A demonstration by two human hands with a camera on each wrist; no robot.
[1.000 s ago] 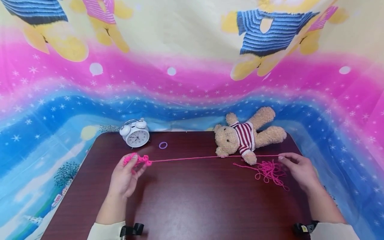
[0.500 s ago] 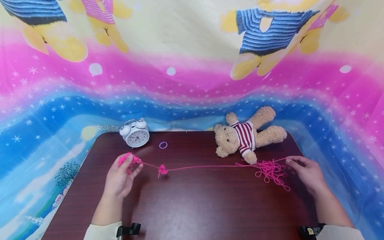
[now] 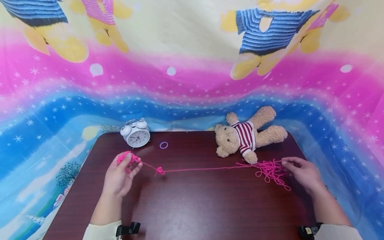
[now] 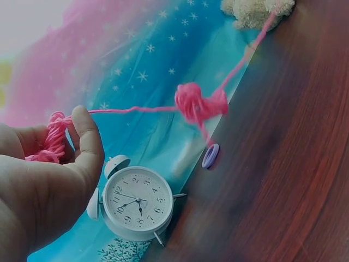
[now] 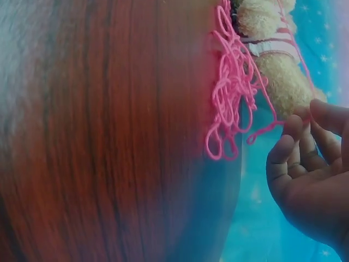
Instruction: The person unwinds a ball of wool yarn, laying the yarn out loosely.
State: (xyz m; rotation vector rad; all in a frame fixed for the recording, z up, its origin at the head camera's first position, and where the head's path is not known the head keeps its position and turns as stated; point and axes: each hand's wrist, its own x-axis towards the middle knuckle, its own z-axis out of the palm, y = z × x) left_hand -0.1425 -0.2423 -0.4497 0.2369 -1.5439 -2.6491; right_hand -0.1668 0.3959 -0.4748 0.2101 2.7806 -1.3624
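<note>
Pink yarn (image 3: pixel 204 169) runs across the table between my two hands. My left hand (image 3: pixel 118 175) holds a bunched bundle of it between thumb and fingers, seen close up in the left wrist view as twisted pink strands (image 4: pixel 53 139). A short way to the right of that hand, a small tangled clump (image 4: pixel 199 102) hangs on the strand. My right hand (image 3: pixel 304 173) pinches the yarn between thumb and fingertips. Just left of that hand, a loose heap of yarn loops (image 3: pixel 272 171) lies on the table, also clear in the right wrist view.
A white twin-bell alarm clock (image 3: pixel 138 137) stands at the back left, with a purple ring (image 3: pixel 163 145) to its right. A teddy bear (image 3: pixel 246 133) in a striped shirt lies at the back right. Printed cloth (image 3: pixel 192 76) hangs behind the dark wooden table (image 3: pixel 192 206).
A small clump has come out of the bundle and now hangs on the strand. My left hand has shifted slightly left. The right hand went right and down, then slightly back left.
</note>
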